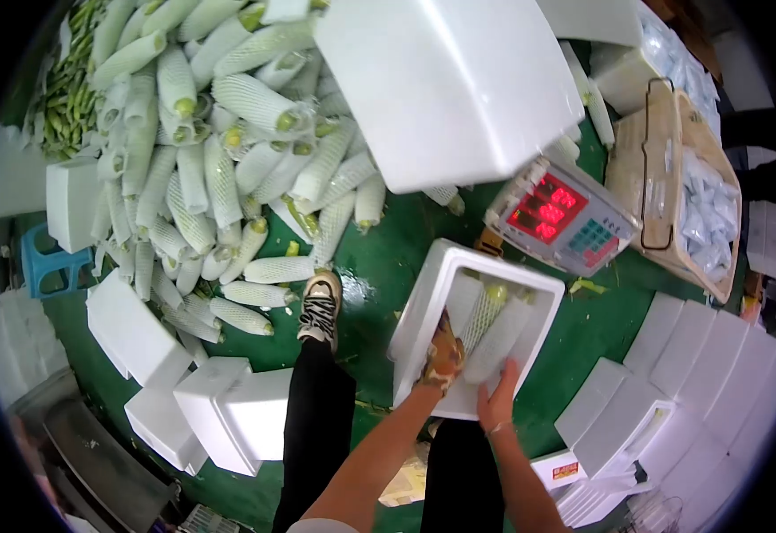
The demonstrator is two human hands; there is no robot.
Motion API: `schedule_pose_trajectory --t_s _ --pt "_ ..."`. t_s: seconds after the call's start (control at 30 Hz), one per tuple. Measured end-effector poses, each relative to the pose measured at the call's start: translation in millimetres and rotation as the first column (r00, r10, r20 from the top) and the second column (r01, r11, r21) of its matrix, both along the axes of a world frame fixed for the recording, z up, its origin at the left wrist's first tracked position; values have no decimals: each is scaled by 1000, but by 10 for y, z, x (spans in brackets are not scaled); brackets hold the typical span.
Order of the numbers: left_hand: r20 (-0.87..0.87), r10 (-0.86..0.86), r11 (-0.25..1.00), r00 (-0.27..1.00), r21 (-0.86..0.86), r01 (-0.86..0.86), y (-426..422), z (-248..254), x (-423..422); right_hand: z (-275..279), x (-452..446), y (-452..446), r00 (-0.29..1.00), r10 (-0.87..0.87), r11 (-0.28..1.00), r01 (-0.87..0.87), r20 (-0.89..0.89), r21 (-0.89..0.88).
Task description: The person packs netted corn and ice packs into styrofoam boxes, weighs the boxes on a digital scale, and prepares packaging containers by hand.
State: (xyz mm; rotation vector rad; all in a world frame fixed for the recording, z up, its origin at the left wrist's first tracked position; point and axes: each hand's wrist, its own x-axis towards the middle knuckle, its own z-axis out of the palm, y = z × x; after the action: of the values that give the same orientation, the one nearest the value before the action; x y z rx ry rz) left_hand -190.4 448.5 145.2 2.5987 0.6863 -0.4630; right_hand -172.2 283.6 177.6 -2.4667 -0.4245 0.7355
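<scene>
A white foam box [543, 311] stands tilted on the floor in front of me. Inside lie long green-tipped vegetables [486, 322] in white foam net sleeves. My left hand [444, 357], in a patterned orange-brown glove, reaches into the box along its left side, fingers stretched out beside the sleeved vegetables. Its fingertips are partly hard to make out. Bare, my right hand [497, 398] lies at the near right corner of the box, thumb and fingers apart, close to the end of a sleeved vegetable.
A scale [566, 218] with red digits stands beyond the box. Sleeved vegetables [250, 98] are heaped at upper left, partly behind a big white foam piece [446, 89]. A crate [663, 178] holds white packs. Foam boxes [672, 373] are stacked right, others [219, 404] left. A blue stool [55, 266] stands far left.
</scene>
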Motion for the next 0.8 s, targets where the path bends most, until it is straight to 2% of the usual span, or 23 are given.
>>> schedule_pose_trajectory --t_s 0.03,0.07,0.13,0.2,0.23,0.27,0.3,0.33,0.37,0.4,0.43,0.47,0.5,0.53,0.57,0.6,0.7,0.77,0.8 --pt "157 205 956 966 -242 -164 -135 -154 -221 105 -139 62 996 83 992 -79 31 -99" --pt "259 423 832 868 -490 -259 -124 -219 -314 166 -255 106 999 16 997 -18 -34 -71" --pt "450 333 850 829 -524 -56 405 261 -377 161 -485 114 993 -97 992 91 -66 -92" --pt "440 261 949 859 -281 -145 1161 493 -656 529 -516 603 985 -133 991 129 -110 -48" --pt "420 234 971 877 -154 -186 1539 608 -797 763 -420 1032 996 -54 997 58 -68 58" --pt "213 381 894 900 -335 -299 2126 823 -857 1004 -268 1565 999 25 988 -21 -23 155" --pt "289 635 741 716 -491 -459 2495 748 -1046 1193 -93 2169 996 89 960 -87 7 267" --pt "415 588 805 695 -386 -450 2953 726 -1051 1288 100 2760 974 202 904 -227 107 363" --pt "529 522 850 669 -259 -459 3412 705 -1056 1320 276 3372 964 244 863 -267 108 429" --pt "624 445 867 642 -121 -484 3873 683 -1059 1253 461 3978 936 289 822 -349 199 449" --pt "678 512 826 528 -219 -520 4171 594 -968 1150 618 4553 892 313 805 -432 327 407" --pt "565 544 805 621 -143 -576 4490 563 -835 978 783 5084 818 331 824 -493 470 277" --pt "574 556 808 601 -204 -553 4728 429 -721 779 928 5508 766 393 839 -525 508 144" --pt "365 769 624 525 -610 -489 4967 -71 -753 580 1029 5897 790 441 872 -490 425 6" --pt "326 652 758 685 -268 -594 5110 -51 -619 430 1104 6178 815 476 879 -457 329 -138" --pt "205 546 813 813 106 -573 5171 -12 -484 375 1167 6328 832 472 881 -449 292 -147" --pt "395 527 737 752 228 -636 5177 -289 -387 377 1289 6375 879 451 890 -429 154 -155" --pt "471 621 683 627 69 -727 5209 157 -370 602 1249 6031 893 448 890 -442 33 -115" --pt "499 660 652 562 -7 -759 5227 342 -392 743 1172 5753 920 384 923 -384 -80 13"
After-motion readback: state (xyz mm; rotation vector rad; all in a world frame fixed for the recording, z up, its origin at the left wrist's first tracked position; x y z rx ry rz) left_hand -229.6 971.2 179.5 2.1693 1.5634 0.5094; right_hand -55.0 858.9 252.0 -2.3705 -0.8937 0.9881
